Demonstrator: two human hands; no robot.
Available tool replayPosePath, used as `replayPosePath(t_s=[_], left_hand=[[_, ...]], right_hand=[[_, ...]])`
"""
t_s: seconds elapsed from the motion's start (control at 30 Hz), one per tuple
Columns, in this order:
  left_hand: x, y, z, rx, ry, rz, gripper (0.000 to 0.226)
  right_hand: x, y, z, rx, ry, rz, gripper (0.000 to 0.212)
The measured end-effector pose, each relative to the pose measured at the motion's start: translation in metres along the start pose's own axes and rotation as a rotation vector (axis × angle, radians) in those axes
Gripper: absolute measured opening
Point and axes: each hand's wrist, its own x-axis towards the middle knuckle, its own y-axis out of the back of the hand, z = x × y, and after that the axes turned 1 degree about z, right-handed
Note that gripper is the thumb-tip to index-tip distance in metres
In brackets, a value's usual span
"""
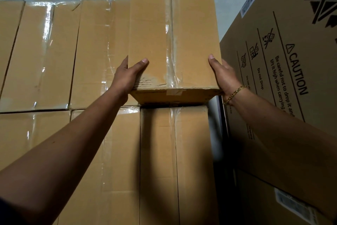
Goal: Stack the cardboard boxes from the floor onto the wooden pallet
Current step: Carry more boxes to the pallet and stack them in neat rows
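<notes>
Cardboard box (149, 33) between both hands (125, 77) (225, 77)

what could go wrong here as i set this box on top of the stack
1. The left hand and right hand grip only the near end of the held box, so it may tip off the box below.
2. The right hand sits close against the caution carton; fingers or the bracelet could get pinched.
3. That near edge is crumpled, its tape loose, so the grip may slip.

Long taped cardboard box (173, 33) atop stacked taped boxes (54, 60).
</notes>
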Motion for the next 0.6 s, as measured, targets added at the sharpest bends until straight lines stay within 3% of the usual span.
replayPosePath(t_s=[0.1, 0.33, 0.6], left_hand=[[-0.004, -0.002, 0.0, 0.001, -0.002, 0.007, 0.097], [-0.009, -0.006, 0.003, -0.001, -0.011, 0.021, 0.09], [-0.009, -0.008, 0.002, -0.009, -0.014, 0.029, 0.079]], right_hand=[[-0.002, 0.001, 0.0, -0.01, 0.007, -0.013, 0.106], [-0.001, 0.002, -0.001, -0.031, 0.032, -0.015, 0.105], [-0.005, 0.0, -0.002, -0.055, 0.084, -0.01, 0.084]])
